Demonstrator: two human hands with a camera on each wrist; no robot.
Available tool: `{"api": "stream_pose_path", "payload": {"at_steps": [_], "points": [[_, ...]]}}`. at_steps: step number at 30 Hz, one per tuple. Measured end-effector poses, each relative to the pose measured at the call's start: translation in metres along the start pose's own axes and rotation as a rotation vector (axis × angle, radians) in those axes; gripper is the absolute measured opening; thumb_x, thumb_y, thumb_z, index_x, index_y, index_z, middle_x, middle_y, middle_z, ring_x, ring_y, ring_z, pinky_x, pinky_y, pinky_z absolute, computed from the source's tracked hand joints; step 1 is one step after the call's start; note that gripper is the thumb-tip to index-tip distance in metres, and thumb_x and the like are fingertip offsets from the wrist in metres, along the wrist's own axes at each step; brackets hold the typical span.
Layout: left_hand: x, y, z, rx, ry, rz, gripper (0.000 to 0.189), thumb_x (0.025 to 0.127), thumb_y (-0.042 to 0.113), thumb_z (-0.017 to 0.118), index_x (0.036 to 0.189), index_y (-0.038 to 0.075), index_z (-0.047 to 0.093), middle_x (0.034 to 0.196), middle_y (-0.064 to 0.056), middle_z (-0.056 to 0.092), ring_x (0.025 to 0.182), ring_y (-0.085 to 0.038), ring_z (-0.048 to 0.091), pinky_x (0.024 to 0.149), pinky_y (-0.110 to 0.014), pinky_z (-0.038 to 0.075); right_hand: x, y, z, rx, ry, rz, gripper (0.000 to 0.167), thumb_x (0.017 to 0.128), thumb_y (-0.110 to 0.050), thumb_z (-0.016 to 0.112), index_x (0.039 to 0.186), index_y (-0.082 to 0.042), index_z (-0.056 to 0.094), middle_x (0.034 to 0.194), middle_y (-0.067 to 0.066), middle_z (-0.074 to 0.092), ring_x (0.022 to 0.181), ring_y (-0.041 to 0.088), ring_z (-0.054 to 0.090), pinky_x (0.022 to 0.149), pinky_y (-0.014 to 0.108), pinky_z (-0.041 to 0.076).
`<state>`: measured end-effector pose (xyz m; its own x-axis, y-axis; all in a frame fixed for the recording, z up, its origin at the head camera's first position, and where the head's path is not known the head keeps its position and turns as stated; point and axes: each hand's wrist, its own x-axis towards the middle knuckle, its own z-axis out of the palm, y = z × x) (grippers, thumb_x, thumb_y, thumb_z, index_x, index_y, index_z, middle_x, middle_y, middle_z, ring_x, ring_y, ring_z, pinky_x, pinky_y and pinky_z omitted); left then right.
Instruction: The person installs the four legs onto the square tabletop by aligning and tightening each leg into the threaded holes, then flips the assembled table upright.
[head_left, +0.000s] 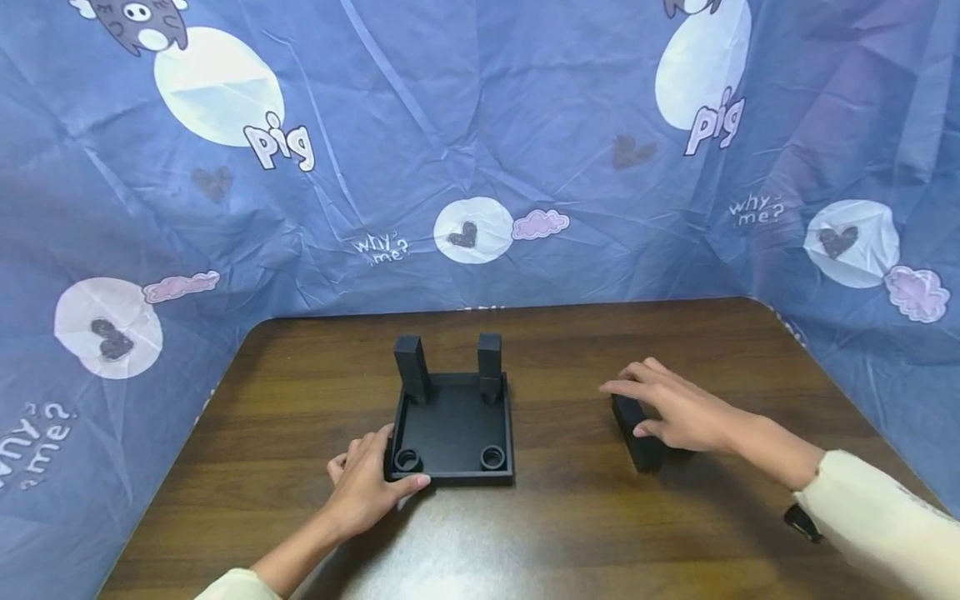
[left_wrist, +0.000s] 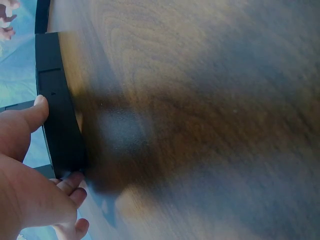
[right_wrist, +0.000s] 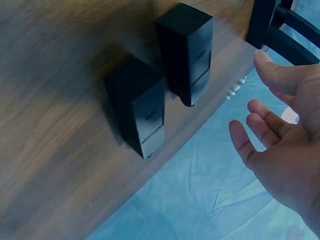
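A black square tray-like base [head_left: 453, 427] lies on the table with its raised rim up. Two square black legs [head_left: 412, 367] stand upright at its far corners, and round sockets [head_left: 492, 457] sit at its two near corners. My left hand [head_left: 367, 483] grips the near left corner, thumb on the front side and fingers along the left side. To the right, my right hand [head_left: 678, 408] hovers over two loose black legs, fingers apart and holding nothing. The right wrist view shows one leg [right_wrist: 135, 105] beside the other leg [right_wrist: 185, 50], both lying on the table.
The brown wooden table [head_left: 562, 517] has rounded far corners. Blue printed cloth [head_left: 480, 150] hangs behind it and at both sides. A small dark object [head_left: 802, 523] shows under the right sleeve.
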<state>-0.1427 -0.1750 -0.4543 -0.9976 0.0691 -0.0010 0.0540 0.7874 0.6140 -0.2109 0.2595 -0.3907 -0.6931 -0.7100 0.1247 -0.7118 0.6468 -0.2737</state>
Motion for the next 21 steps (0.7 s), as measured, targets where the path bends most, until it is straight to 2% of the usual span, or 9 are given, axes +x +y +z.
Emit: {"api": "stream_pose_path", "payload": {"at_steps": [4,10,16,21], "points": [[0.001,0.000,0.000,0.001,0.004,0.003,0.093,0.082,0.037,0.088,0.149,-0.010,0.043,0.130,-0.021,0.060,0.118,-0.034,0.046,0.099,-0.063,0.019,-0.009,0.000,-0.003,-0.005,-0.026,0.020,0.068,0.080,0.000,0.087,0.142,-0.008,0.061,0.125,0.006,0.059,0.100,0.016,0.045,0.078,0.035,0.045],[0.001,-0.001,0.001,0.003,0.003,0.005,0.094,0.082,0.038,0.088,0.149,-0.010,0.043,0.129,-0.021,0.060,0.118,-0.034,0.046,0.099,-0.063,0.019,-0.020,0.001,-0.007,0.018,-0.037,0.062,0.070,0.080,0.000,0.087,0.144,-0.007,0.060,0.128,0.006,0.058,0.108,0.019,0.048,0.083,0.040,0.048],[0.001,-0.001,0.001,-0.003,0.008,0.009,0.093,0.082,0.036,0.088,0.149,-0.010,0.043,0.130,-0.022,0.059,0.119,-0.035,0.046,0.100,-0.064,0.018,-0.028,0.003,-0.009,0.016,0.005,0.043,0.074,0.076,0.003,0.089,0.143,-0.009,0.061,0.128,0.004,0.059,0.109,0.018,0.048,0.084,0.041,0.049],[0.001,-0.002,0.001,-0.005,0.009,0.005,0.093,0.082,0.036,0.088,0.149,-0.009,0.043,0.130,-0.021,0.059,0.119,-0.034,0.047,0.101,-0.064,0.018,-0.031,0.004,-0.010,0.005,-0.017,0.028,0.075,0.074,0.005,0.090,0.142,-0.009,0.062,0.126,0.003,0.059,0.108,0.018,0.048,0.083,0.039,0.049]]}}
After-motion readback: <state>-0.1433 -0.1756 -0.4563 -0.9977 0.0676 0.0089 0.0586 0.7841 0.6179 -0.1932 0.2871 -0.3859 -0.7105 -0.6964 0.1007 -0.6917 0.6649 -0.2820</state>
